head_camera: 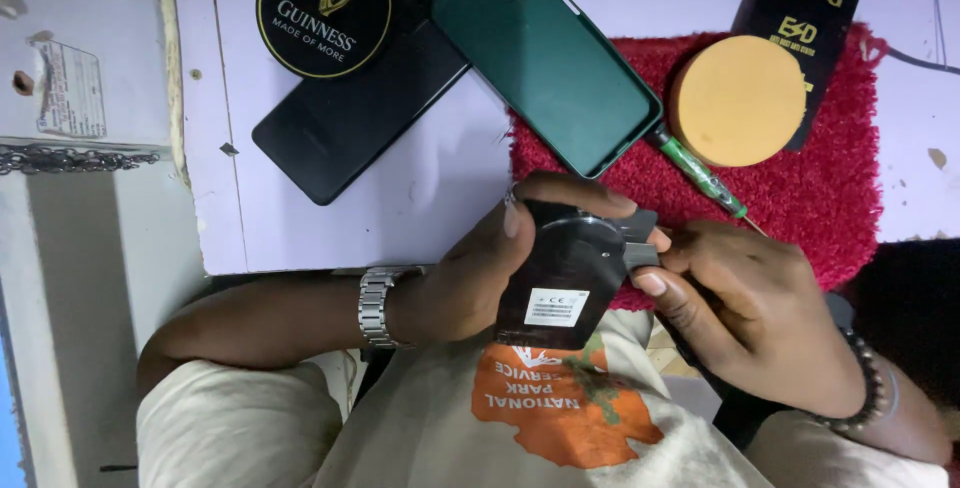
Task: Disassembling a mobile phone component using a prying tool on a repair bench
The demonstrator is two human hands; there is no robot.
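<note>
Over pale desk (420, 188), both hands grip black phone part (565, 273), right hand (750, 313) hiding its edge, left hand (480, 268) clasping

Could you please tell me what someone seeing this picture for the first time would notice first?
Probably the two hands low in the middle: the left hand grips a black flat part while the right hand pinches a small grey piece at its edge. Behind them, a green phone case lies partly on a red fluffy mat, beside a round orange sponge.
</note>
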